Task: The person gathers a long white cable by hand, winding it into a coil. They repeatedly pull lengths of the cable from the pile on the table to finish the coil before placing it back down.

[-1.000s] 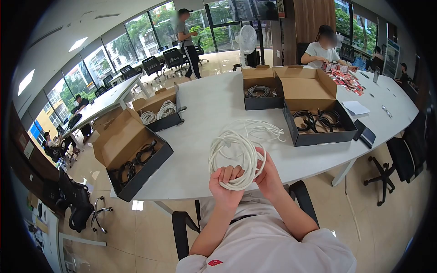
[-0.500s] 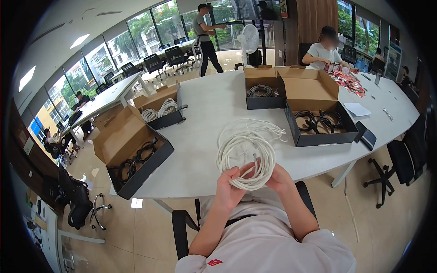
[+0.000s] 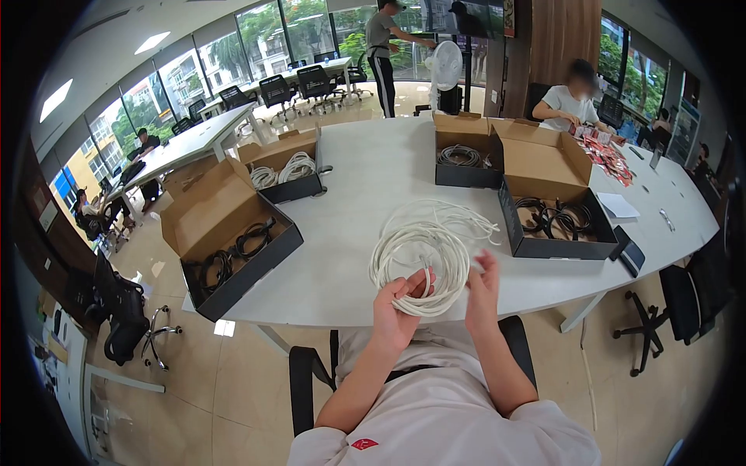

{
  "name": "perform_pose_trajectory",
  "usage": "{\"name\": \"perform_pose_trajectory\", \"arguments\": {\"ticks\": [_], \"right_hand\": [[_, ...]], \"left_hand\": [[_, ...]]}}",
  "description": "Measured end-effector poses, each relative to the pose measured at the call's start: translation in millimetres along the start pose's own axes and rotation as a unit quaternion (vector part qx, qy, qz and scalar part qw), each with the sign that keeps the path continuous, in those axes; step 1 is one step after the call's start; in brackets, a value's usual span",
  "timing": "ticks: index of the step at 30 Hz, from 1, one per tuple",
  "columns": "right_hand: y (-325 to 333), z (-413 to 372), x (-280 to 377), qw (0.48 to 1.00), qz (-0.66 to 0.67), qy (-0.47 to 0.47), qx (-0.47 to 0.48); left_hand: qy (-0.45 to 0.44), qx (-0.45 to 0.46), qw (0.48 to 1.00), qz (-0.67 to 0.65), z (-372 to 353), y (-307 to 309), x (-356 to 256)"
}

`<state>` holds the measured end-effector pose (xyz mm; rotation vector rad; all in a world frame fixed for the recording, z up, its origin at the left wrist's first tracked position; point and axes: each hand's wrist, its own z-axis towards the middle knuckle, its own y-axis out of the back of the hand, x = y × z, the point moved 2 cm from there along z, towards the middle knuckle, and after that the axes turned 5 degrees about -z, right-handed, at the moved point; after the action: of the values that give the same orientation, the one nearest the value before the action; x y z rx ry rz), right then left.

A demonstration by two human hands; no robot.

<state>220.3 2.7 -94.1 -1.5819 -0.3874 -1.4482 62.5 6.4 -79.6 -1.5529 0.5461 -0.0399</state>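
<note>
A thick coil of white cable [image 3: 454, 268] is held up at the table's near edge. My left hand [image 3: 398, 311] is closed around its lower left side, fingers passing through the middle of the ring. Beside the coil's right edge, my right hand [image 3: 483, 293] is raised with its fingers apart and nothing in them. Looser loops of white cable [image 3: 458, 211] spread behind the coil over the white table [image 3: 350, 233].
Open boxes with black cables stand left [image 3: 256, 260] and right [image 3: 556, 247]. Farther back, one box [image 3: 299, 186] holds white cable and another [image 3: 466, 175] grey cable. A phone [image 3: 631, 256] and paper [image 3: 618, 205] lie right. A seated person [image 3: 571, 105] handles red packets [image 3: 606, 159].
My right hand has let go of the coil and moved slightly right, fingers spreading. My left hand keeps its hold. The standing person now reaches toward the fan.
</note>
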Motion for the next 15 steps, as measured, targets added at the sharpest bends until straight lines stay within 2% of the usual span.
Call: {"name": "perform_pose_trajectory", "arguments": {"ticks": [1, 2, 4, 5, 8, 9, 12, 14, 15], "right_hand": [[-5.2, -6.1, 16.6, 0.993, -0.008, 0.113, -0.027], [-3.7, -10.2, 29.0, 0.975, -0.092, 0.201, -0.003], [1.8, -19.5, 52.5, 0.894, -0.254, 0.367, 0.045], [-3.6, -27.1, 63.5, 0.865, -0.307, 0.389, 0.074], [-20.0, -42.0, 75.4, 0.812, -0.422, 0.383, 0.126], [-21.1, -41.2, 69.1, 0.802, -0.438, 0.39, 0.111], [-12.4, -29.9, 52.1, 0.813, -0.443, 0.361, 0.111], [-10.3, -24.8, 56.2, 0.855, -0.382, 0.336, 0.1], [-9.1, -22.7, 59.4, 0.874, -0.351, 0.322, 0.092]], "left_hand": [[-0.021, 0.01, 1.0, 0.007, 0.2, 1.2, 0.1], [-0.042, 0.02, 0.999, 0.014, 0.3, 1.8, 0.1], [-0.061, 0.005, 0.997, 0.046, -3.2, -2.5, -0.2], [-0.069, -0.001, 0.996, 0.063, -4.4, -4.2, 0.2], [-0.062, 0.071, 0.989, 0.113, -7.5, 0.1, 7.8], [-0.066, 0.069, 0.986, 0.138, -9.5, -2.0, 10.4], [-0.097, 0.049, 0.973, 0.204, -13.6, -9.4, 14.7], [-0.131, 0.023, 0.963, 0.235, -11.8, -10.2, 13.2], [-0.11, 0.028, 0.969, 0.218, -10.0, -8.5, 12.6]]}}
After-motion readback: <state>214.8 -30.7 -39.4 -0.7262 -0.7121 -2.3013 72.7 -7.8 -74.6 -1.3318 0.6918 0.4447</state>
